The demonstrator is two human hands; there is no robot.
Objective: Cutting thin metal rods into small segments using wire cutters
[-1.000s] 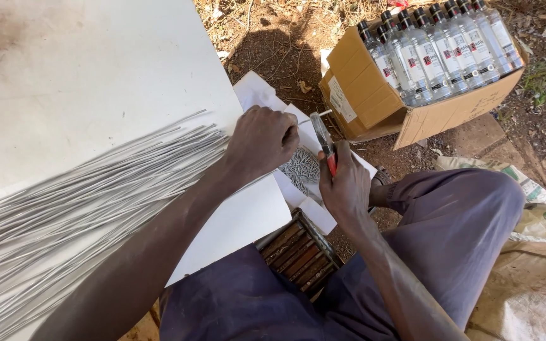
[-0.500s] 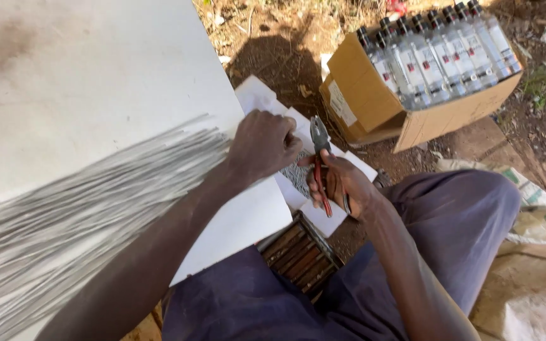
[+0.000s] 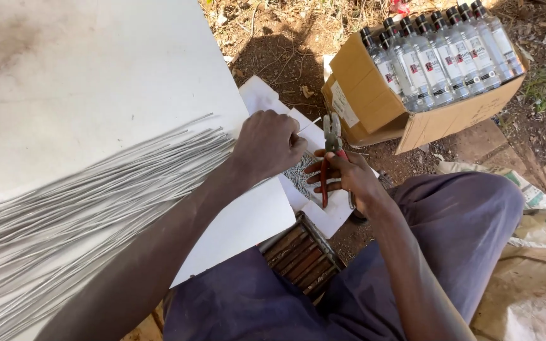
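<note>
In the head view, your left hand [image 3: 268, 144] rested at the right edge of the white board [image 3: 83, 82], its fingers curled shut and pinching a thin metal wire [image 3: 309, 124] whose short tip stuck out past the knuckles toward the pliers. The wire belonged to the long bundle of grey wires [image 3: 77, 202] that fanned across the board from its lower left corner up to your fist.

Your right hand [image 3: 349, 177] sat just beside the left, off the board's right edge and above your lap. Its fingers were wrapped around the red handles of the pliers [image 3: 330, 151], gripping them closed; the metal nose pointed up and stood right next to the wire tip, though you could not tell whether it touched.

Under both hands lay white paper sheets [image 3: 266, 95] on the ground, and on them a small heap of cut wire pieces [image 3: 299, 180], directly below the pliers.

Near your knees stood a little wooden crate of brown sticks [image 3: 301, 259]. Beyond the pliers, well apart on bare soil, an open cardboard box [image 3: 424, 120] held rows of clear bottles [image 3: 437, 57] with dark caps. A printed sack [image 3: 538, 221] lay beside your right leg.
</note>
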